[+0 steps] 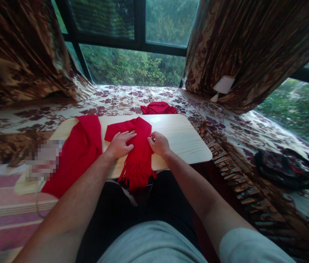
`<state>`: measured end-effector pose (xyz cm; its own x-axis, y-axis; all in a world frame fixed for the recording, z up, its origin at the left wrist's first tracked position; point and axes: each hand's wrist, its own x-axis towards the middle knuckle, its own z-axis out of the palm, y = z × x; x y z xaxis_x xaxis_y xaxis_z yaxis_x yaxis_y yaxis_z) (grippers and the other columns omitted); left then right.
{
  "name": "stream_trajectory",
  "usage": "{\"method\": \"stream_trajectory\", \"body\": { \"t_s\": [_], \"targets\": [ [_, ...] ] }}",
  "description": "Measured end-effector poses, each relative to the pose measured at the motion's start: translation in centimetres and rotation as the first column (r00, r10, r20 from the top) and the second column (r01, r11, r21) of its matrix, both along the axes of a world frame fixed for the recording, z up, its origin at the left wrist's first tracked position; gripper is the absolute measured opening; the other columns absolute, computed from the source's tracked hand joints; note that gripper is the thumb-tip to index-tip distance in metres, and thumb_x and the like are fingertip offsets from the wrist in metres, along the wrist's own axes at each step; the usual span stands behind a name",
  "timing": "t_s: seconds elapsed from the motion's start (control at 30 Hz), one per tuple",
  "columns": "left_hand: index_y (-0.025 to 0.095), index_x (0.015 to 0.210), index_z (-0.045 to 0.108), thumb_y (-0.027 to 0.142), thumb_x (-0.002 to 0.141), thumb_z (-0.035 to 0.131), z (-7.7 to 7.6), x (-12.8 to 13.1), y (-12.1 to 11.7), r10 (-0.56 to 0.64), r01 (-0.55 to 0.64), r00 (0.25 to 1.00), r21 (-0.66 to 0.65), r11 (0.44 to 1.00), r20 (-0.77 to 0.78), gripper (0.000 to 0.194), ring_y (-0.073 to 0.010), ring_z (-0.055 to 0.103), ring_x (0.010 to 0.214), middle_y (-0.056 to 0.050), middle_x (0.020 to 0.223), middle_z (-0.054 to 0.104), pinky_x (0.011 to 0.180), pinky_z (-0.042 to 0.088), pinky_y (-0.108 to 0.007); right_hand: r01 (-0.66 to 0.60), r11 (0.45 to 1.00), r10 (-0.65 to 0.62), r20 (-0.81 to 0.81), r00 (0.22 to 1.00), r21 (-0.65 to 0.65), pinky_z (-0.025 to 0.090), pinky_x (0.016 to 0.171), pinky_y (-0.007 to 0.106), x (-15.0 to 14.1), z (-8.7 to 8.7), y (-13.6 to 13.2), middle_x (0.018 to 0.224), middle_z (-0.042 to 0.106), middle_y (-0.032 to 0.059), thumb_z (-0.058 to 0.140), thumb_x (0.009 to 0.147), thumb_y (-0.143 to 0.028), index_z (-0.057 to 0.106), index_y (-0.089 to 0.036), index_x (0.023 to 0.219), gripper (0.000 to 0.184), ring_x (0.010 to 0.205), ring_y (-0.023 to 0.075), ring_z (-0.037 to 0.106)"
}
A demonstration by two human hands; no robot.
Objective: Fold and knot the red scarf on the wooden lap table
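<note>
A red fringed scarf (139, 157) lies folded on a light wooden lap table (181, 137), its fringe hanging over the near edge. My left hand (120, 143) rests flat on the scarf's left side, fingers stretched out. My right hand (158, 143) sits at the scarf's right edge with fingers curled, pinching the fabric. A second red scarf (79, 153) lies draped across the left part of the table.
Another red cloth (158, 108) lies beyond the table's far edge on the floral bedding (132, 98). Brown floral curtains (253, 44) hang on both sides of a window. A dark bag (283, 170) lies at right, a white lamp (222, 86) by the curtain.
</note>
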<state>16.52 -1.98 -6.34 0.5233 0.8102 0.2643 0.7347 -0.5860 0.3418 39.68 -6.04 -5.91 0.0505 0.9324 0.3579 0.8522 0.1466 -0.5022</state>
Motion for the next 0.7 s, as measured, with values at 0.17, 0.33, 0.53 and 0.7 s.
{"method": "stream_trajectory", "body": {
  "t_s": [0.17, 0.33, 0.53, 0.7],
  "targets": [
    [0.027, 0.147, 0.055, 0.036, 0.082, 0.053, -0.07, -0.01, 0.0, -0.007, 0.007, 1.0, 0.002, 1.0, 0.007, 0.066, -0.0268, 0.04, 0.146, -0.002, 0.155, 0.049, 0.124, 0.021, -0.052, 0.002, 1.0, -0.002, 0.01, 1.0, -0.006, 0.044, 0.081, 0.028, 0.0, -0.02, 0.05, 0.093, 0.072, 0.0057, 0.057, 0.094, -0.031, 0.067, -0.02, 0.097, 0.015, 0.087, 0.0181, 0.063],
    [0.029, 0.146, 0.056, 0.036, 0.082, 0.053, 0.14, 0.07, -0.1, -0.002, 0.002, 1.0, -0.003, 1.0, 0.013, 0.065, -0.0267, 0.04, 0.146, -0.001, 0.155, 0.049, 0.124, 0.02, -0.051, -0.003, 1.0, 0.003, 0.003, 1.0, -0.003, 0.044, 0.081, 0.028, 0.01, 0.0, 0.02, 0.093, 0.072, 0.0056, 0.058, 0.094, -0.031, 0.067, -0.02, 0.097, 0.015, 0.087, 0.018, 0.063],
    [0.031, 0.146, 0.055, 0.037, 0.082, 0.054, 0.16, 0.08, -0.04, -0.002, 0.002, 1.0, -0.01, 1.0, 0.006, 0.065, -0.0269, 0.04, 0.146, -0.001, 0.155, 0.048, 0.123, 0.021, -0.052, 0.01, 1.0, -0.01, 0.009, 1.0, -0.018, 0.044, 0.081, 0.028, 0.02, -0.16, 0.15, 0.093, 0.072, 0.0049, 0.058, 0.094, -0.032, 0.067, -0.02, 0.098, 0.016, 0.087, 0.0177, 0.063],
    [0.03, 0.146, 0.056, 0.039, 0.083, 0.053, 0.38, 0.13, -0.21, 0.002, -0.002, 1.0, -0.02, 1.0, 0.003, 0.063, -0.0261, 0.04, 0.146, -0.001, 0.155, 0.048, 0.123, 0.021, -0.051, 0.008, 1.0, -0.008, 0.011, 1.0, -0.012, 0.044, 0.08, 0.028, 0.03, -0.13, 0.12, 0.092, 0.072, 0.0046, 0.058, 0.094, -0.032, 0.067, -0.02, 0.097, 0.016, 0.086, 0.0174, 0.064]
  ]
}}
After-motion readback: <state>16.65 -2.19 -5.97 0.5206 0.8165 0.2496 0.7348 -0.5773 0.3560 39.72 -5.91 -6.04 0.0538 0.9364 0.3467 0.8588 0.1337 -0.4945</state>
